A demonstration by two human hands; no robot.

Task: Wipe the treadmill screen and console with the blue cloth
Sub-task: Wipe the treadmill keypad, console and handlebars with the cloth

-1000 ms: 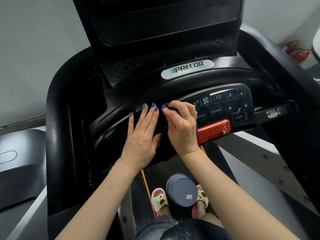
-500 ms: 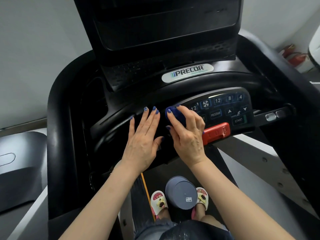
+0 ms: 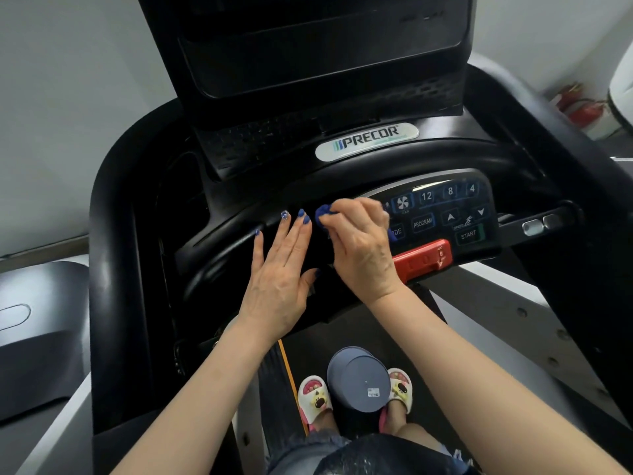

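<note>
Your right hand (image 3: 359, 248) had slid slightly left along the console (image 3: 442, 214) — fingers curled round the bunched blue cloth (image 3: 322, 214), rubbing beside the keypad. Your left hand (image 3: 279, 269) stayed flat, fingers straight — the screen (image 3: 322, 46) looked still unwiped.

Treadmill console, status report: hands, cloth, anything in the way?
Right hand grips bunched blue cloth on console. Left hand flat beside it. Red stop tab close right.

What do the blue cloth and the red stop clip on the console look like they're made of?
Blue cloth: soft fabric, possibly microfibre; it bunches into a matte wad in the right hand. Red stop clip: moulded plastic, likely; rigid edges with a faint sheen.
</note>
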